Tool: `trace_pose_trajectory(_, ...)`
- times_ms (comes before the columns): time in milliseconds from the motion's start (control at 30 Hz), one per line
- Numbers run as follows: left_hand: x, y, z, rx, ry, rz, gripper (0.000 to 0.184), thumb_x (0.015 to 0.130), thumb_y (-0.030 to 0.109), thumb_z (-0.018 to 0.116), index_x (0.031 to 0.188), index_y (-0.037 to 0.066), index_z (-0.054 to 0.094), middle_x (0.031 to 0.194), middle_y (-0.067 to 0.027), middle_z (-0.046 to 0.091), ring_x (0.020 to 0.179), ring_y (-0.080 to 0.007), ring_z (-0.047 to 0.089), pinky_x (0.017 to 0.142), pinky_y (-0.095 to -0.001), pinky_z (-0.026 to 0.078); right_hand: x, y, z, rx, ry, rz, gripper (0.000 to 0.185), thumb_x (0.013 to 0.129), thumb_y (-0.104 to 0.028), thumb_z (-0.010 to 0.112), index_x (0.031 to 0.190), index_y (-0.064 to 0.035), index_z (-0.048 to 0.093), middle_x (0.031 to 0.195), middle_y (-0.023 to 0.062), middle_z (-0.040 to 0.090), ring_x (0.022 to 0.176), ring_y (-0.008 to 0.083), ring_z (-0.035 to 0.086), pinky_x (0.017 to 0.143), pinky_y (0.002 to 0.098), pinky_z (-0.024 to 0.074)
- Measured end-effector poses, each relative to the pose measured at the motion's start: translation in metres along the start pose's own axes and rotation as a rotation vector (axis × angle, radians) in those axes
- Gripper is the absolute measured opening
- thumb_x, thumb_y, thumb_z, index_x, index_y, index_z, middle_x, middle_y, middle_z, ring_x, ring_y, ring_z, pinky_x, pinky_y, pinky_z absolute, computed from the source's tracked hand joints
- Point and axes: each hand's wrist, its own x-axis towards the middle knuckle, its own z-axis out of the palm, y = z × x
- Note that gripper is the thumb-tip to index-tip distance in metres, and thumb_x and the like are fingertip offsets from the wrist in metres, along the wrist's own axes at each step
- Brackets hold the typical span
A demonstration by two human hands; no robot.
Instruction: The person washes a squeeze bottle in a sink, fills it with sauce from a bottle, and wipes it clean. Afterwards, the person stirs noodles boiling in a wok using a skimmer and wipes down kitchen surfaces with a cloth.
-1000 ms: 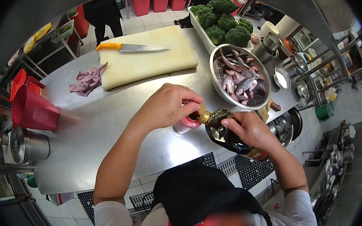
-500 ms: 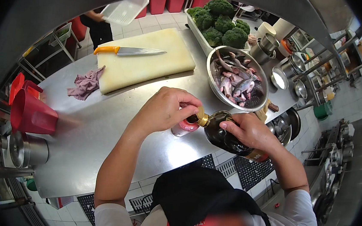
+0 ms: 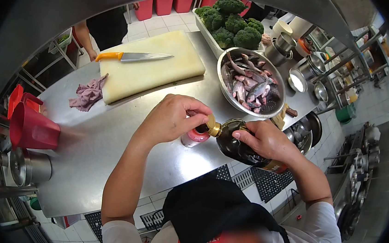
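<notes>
My right hand point(image 3: 269, 139) is wrapped round a large dark glass bottle point(image 3: 234, 143), which lies tilted with its neck to the left. The bottle's gold cap point(image 3: 211, 122) appears flipped up, and the thumb and fingers of my left hand point(image 3: 171, 117) pinch it. Directly under the bottle's mouth stands a small jar point(image 3: 194, 139) with a reddish rim, partly hidden by the cap and my fingers. Whether liquid is flowing cannot be made out. Beyond my hands, a metal colander point(image 3: 221, 84) holds several small whole fish point(image 3: 255, 87).
A yellow-handled knife point(image 3: 133, 57) rests on a thick white cutting board point(image 3: 161, 77), beside a crumpled cloth point(image 3: 88, 94). Broccoli point(image 3: 235, 25) fills a white crate at the back. A red plastic pitcher point(image 3: 34, 126) stands left. A co-worker's arm point(image 3: 85, 40) is across the table.
The view has shifted slightly. My hands keep the same hold on bottle and cap. The white tray by the co-worker has gone from sight, and that person's hand is now lower, near the board.
</notes>
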Motion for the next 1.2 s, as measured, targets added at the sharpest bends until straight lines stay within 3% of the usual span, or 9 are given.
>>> trace_pose_trajectory(1200, 0.0001, 0.0021, -0.0002, -0.049, -0.004, -0.001, 0.021, 0.084, 0.01, 0.07, 0.102, -0.001, 0.071, 0.089, -0.0113, 0.072, 0.08, -0.0161, 0.068, 0.077, -0.0284, 0.053, -0.0059, -0.003, -0.0052, -0.011, 0.008, -0.055, 0.058, 0.096, -0.049, 0.053, 0.078, 0.0056, 0.063, 0.067, 0.0261, 0.059, 0.069, 0.0446, 0.06, 0.065, 0.0478, 0.0466)
